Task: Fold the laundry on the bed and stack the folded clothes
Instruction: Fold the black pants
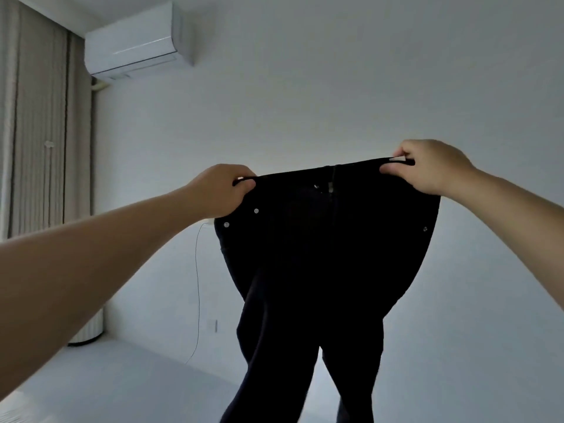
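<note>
Head view: a person holds a pair of black trousers (323,254) up in the air at arm's length, the left hand (221,190) gripping one end of the waistband and the right hand (427,166) pinching the other end between thumb and fingers. Both hands are closed on the cloth, and the waistband is drawn nearly straight between them, a hold that likely serves to let the garment hang flat and shake out its creases before folding. The two legs dangle freely downward and run out of the bottom of the picture, so their ends cannot be seen. Behind the trousers stands a plain white wall with an air conditioner (134,41) mounted high at the left, beige curtains (39,123) beside it and a thin cable (197,285) trailing down the wall. A pale surface at lower left may be the bed (106,386); no folded stack is visible.
</note>
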